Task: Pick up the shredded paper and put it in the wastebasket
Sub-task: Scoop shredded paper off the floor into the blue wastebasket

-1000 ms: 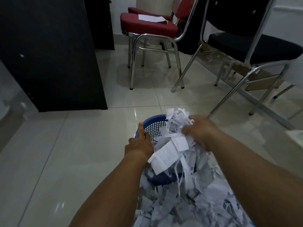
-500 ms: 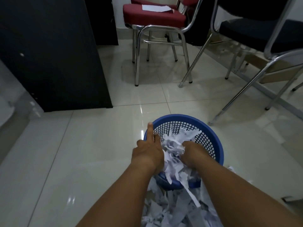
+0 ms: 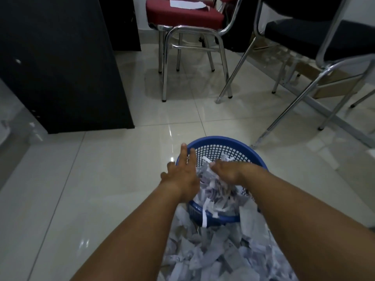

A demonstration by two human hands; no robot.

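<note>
head view: both forearms reach forward and down over a blue mesh wastebasket (image 3: 221, 141) on a glossy tiled floor (image 3: 101, 179)
left hand (image 3: 182, 175): flat, fingers spread and straight, palm down over the basket's left rim, gripping nothing; touching the rim or just above it, can't tell
right hand (image 3: 227, 172): inside the basket opening, fingers curled down into the paper; knuckles up, fingertips hidden, so grip can't be confirmed
hands to each other: apart, paper showing in the gap between them
shredded paper (image 3: 215, 187): heap fills the basket between and under both hands, mostly below the right hand; a few strips hang over the near rim, one long white strip dangling outside
loose pile (image 3: 213, 254): more shreds on the floor, nearer than both hands, between the two forearms, touching the basket's near wall
red chair (image 3: 182, 15): well beyond the hands, chrome legs, white sheet on the seat
black chair (image 3: 316, 35): beyond and to the right of the right hand
dark cabinet (image 3: 60, 67): beyond and left of the left hand
</note>
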